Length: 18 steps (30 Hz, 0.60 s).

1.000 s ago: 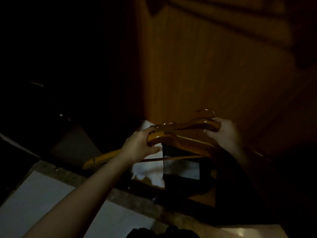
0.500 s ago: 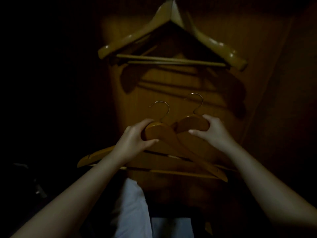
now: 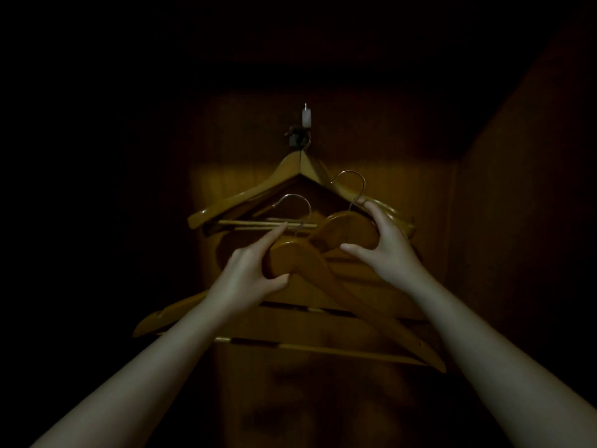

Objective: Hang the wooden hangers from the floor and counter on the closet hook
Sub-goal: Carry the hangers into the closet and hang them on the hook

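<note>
In the dim closet, a wall hook [image 3: 305,119] sits high on the wooden back panel, and wooden hangers [image 3: 258,197] hang from it. My left hand [image 3: 250,273] grips the top of one wooden hanger [image 3: 300,257], its metal hook [image 3: 294,202] pointing up. My right hand [image 3: 384,247] grips the top of a second wooden hanger [image 3: 345,231], whose metal hook [image 3: 352,181] rises higher, just below the hung hangers' right arm. The two held hangers overlap and cross in front of me, below the wall hook.
The closet's wooden back panel [image 3: 323,399] faces me and a wooden side wall [image 3: 523,253] stands on the right. The left side and the top are too dark to make out.
My view has tilted up from the counter to the closet's wall hook. Both hands have lifted the two hangers toward the hung hangers, the right one highest.
</note>
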Each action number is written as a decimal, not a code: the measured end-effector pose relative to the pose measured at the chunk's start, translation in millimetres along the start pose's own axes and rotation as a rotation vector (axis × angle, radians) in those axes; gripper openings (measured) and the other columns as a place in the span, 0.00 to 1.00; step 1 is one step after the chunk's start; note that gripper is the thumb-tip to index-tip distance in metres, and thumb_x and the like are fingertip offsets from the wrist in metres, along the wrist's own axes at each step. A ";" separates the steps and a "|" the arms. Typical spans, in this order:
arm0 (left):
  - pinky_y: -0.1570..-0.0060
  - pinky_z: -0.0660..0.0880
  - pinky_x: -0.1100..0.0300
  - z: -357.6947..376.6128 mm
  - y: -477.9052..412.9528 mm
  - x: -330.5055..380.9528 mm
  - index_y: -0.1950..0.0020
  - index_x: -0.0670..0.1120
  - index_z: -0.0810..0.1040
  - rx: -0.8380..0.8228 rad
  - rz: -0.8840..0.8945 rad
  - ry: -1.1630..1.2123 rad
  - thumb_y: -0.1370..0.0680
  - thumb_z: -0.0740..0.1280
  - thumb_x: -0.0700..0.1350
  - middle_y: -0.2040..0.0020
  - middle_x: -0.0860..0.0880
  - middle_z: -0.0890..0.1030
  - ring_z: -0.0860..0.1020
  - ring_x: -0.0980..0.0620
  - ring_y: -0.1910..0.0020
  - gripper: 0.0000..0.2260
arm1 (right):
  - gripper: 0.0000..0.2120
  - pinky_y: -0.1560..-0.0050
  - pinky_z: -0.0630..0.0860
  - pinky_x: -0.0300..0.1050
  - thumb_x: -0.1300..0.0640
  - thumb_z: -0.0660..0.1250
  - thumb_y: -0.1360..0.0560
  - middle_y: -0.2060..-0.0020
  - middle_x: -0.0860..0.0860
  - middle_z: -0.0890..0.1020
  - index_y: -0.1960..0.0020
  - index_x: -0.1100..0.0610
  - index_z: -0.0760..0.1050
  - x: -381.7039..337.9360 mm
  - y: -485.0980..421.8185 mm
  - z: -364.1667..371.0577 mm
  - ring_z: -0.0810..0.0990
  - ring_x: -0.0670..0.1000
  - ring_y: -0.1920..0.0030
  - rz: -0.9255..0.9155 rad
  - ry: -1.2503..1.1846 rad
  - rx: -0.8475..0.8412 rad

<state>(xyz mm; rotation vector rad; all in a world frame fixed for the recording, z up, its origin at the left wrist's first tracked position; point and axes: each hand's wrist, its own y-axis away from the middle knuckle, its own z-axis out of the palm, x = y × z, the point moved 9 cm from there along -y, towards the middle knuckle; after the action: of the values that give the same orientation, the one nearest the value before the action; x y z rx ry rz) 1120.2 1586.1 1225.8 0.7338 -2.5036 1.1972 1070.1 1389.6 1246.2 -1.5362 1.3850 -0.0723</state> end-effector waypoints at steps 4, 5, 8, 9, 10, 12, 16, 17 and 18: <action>0.47 0.74 0.70 -21.7 -20.3 8.9 0.25 0.53 0.56 0.034 0.026 -0.024 0.28 0.71 0.40 0.38 0.51 0.75 0.77 0.60 0.46 0.36 | 0.44 0.30 0.66 0.55 0.54 0.72 0.30 0.27 0.53 0.64 0.25 0.44 0.48 -25.5 -24.6 -6.1 0.66 0.54 0.29 -0.043 0.002 0.004; 0.49 0.74 0.72 -26.9 -25.4 10.7 0.26 0.52 0.57 0.048 0.036 -0.037 0.28 0.71 0.40 0.37 0.51 0.75 0.76 0.63 0.48 0.36 | 0.45 0.32 0.69 0.58 0.54 0.72 0.30 0.28 0.54 0.65 0.25 0.42 0.46 -30.6 -31.9 -8.3 0.68 0.55 0.31 -0.045 0.008 0.014; 0.54 0.74 0.74 -40.8 -42.6 14.6 0.26 0.51 0.59 0.078 0.047 -0.076 0.28 0.71 0.41 0.35 0.50 0.73 0.73 0.65 0.50 0.34 | 0.49 0.38 0.72 0.62 0.54 0.72 0.30 0.32 0.56 0.67 0.26 0.38 0.39 -46.1 -53.2 -14.6 0.72 0.58 0.36 -0.063 0.020 0.037; 0.55 0.74 0.74 -44.5 -48.7 14.9 0.26 0.51 0.59 0.083 0.042 -0.087 0.28 0.71 0.42 0.34 0.50 0.72 0.73 0.65 0.49 0.34 | 0.50 0.37 0.71 0.63 0.55 0.72 0.30 0.32 0.56 0.67 0.26 0.38 0.38 -50.0 -60.4 -15.9 0.71 0.58 0.35 -0.073 0.026 0.042; 0.56 0.73 0.74 -47.3 -54.8 14.6 0.26 0.51 0.60 0.086 0.036 -0.096 0.28 0.71 0.42 0.34 0.49 0.72 0.73 0.65 0.49 0.34 | 0.50 0.36 0.69 0.63 0.56 0.72 0.29 0.31 0.56 0.66 0.26 0.38 0.36 -53.5 -67.5 -16.7 0.69 0.58 0.34 -0.083 0.036 0.043; 0.54 0.75 0.72 -48.3 -66.5 13.0 0.26 0.50 0.60 0.076 0.033 -0.101 0.28 0.72 0.42 0.33 0.48 0.73 0.74 0.62 0.46 0.34 | 0.50 0.31 0.64 0.62 0.56 0.72 0.29 0.27 0.54 0.62 0.26 0.40 0.36 -57.8 -82.4 -16.7 0.65 0.55 0.30 -0.106 0.060 0.030; 0.48 0.80 0.58 -46.6 -87.5 0.7 0.27 0.50 0.60 0.037 -0.001 -0.088 0.28 0.71 0.41 0.38 0.48 0.76 0.80 0.56 0.48 0.33 | 0.48 0.29 0.57 0.66 0.55 0.71 0.28 0.23 0.49 0.53 0.26 0.38 0.38 -55.1 -112.3 -7.5 0.55 0.56 0.24 -0.119 0.059 -0.007; 0.50 0.80 0.58 -47.3 -93.2 -3.7 0.27 0.50 0.60 0.039 -0.014 -0.080 0.28 0.71 0.41 0.40 0.49 0.77 0.81 0.56 0.51 0.33 | 0.48 0.28 0.57 0.66 0.55 0.70 0.28 0.23 0.49 0.53 0.26 0.38 0.38 -52.7 -119.7 -4.8 0.54 0.56 0.24 -0.110 0.056 -0.013; 0.52 0.81 0.59 -47.9 -99.2 -8.3 0.27 0.49 0.60 0.041 -0.027 -0.072 0.28 0.71 0.40 0.42 0.50 0.77 0.81 0.56 0.53 0.33 | 0.48 0.28 0.56 0.66 0.55 0.70 0.28 0.23 0.49 0.52 0.26 0.38 0.38 -50.4 -126.7 -2.1 0.54 0.56 0.24 -0.101 0.053 -0.020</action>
<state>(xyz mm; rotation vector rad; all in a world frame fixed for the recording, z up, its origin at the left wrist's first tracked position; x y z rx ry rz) 1182.8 1573.7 1316.0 0.8334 -2.5248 1.2377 1141.0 1403.6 1361.9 -1.6302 1.3525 -0.1623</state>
